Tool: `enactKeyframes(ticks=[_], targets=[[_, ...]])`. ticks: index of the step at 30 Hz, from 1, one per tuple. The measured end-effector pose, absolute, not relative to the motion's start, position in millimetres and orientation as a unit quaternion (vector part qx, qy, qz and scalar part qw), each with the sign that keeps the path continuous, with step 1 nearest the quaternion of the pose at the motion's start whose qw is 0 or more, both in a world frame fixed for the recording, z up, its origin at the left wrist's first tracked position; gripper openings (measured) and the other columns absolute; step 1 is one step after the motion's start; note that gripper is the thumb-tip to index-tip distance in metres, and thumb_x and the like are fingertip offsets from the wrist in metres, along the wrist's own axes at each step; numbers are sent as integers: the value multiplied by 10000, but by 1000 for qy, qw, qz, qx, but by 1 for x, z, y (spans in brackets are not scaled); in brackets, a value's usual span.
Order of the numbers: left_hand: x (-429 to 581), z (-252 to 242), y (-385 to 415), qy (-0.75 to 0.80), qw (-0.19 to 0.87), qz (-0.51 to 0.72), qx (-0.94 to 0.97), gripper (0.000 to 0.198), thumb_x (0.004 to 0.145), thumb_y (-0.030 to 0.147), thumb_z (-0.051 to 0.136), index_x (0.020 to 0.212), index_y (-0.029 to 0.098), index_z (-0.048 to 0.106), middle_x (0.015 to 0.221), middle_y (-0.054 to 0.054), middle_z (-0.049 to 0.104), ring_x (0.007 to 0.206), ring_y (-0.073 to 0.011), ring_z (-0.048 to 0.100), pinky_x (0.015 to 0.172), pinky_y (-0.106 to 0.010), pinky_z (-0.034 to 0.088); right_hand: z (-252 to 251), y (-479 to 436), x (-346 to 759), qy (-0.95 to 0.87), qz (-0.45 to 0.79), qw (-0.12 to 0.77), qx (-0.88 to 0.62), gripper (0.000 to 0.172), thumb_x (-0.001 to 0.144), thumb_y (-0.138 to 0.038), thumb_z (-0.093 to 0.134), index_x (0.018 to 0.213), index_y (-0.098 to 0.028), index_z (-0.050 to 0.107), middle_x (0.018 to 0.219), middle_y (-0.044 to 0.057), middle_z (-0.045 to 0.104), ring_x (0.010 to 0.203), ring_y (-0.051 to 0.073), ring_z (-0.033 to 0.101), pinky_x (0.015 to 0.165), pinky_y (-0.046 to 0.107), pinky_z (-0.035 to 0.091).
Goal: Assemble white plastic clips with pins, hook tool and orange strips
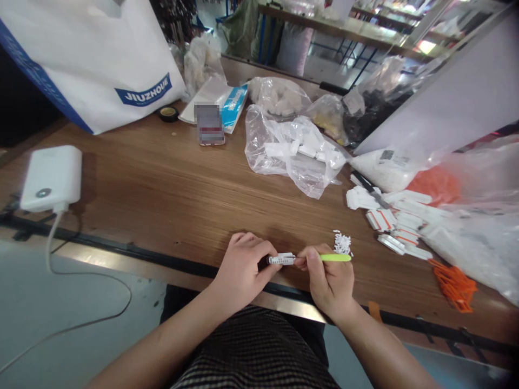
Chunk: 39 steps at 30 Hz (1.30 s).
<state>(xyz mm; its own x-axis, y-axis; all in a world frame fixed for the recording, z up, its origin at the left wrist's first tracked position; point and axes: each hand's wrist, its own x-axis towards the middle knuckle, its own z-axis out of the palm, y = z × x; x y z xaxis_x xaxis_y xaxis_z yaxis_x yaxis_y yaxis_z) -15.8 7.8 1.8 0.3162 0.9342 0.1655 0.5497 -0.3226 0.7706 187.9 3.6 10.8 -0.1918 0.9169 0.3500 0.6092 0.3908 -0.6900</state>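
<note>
Between the thumb and fingers of my left hand (246, 265) is a small white plastic part (282, 259) with a row of tiny marks or holes along its side. My right hand (330, 278) is closed around a tool with a yellow-green handle (335, 258). The tool's thin tip points left and meets the right end of the white part; whether it goes inside I cannot tell. Just beyond my right hand lies a small pile of tiny white pieces (343, 243) on the wooden table (170, 200).
White plastic parts (399, 221), some with orange strips, and orange plastic pieces (454, 285) lie at right. Clear bags (300, 148) of white parts stand behind. A phone (210, 125), black tape roll (168, 113), white shopping bag (101, 59) and corded power bank (52, 178) are toward the left.
</note>
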Motion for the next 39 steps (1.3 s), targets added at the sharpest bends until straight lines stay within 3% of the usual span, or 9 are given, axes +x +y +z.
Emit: enactKeyframes(ticks=[11,19,39], targets=[[-17,-1,7,494,300,313,754,99,873,242,779,876,238,680,842,19,721,867,-221,619,877,-424,385,18,7,181,-790,173,335,-484,331,1029,-231,450,759,-193,637,671,21,674,604,147,651,588,282,487],[-17,0,8,493,304,312,753,101,862,234,785,880,245,686,837,20,722,869,-227,618,869,-421,378,9,2,190,-743,198,399,-500,260,1012,-183,486,830,-204,671,728,2,697,642,132,673,632,264,520],[-17,-1,7,492,301,315,753,98,875,235,775,869,226,677,832,20,714,856,-212,611,878,-413,374,14,5,186,-768,188,373,-485,301,1020,-196,465,787,-195,655,697,0,670,623,125,653,617,251,490]])
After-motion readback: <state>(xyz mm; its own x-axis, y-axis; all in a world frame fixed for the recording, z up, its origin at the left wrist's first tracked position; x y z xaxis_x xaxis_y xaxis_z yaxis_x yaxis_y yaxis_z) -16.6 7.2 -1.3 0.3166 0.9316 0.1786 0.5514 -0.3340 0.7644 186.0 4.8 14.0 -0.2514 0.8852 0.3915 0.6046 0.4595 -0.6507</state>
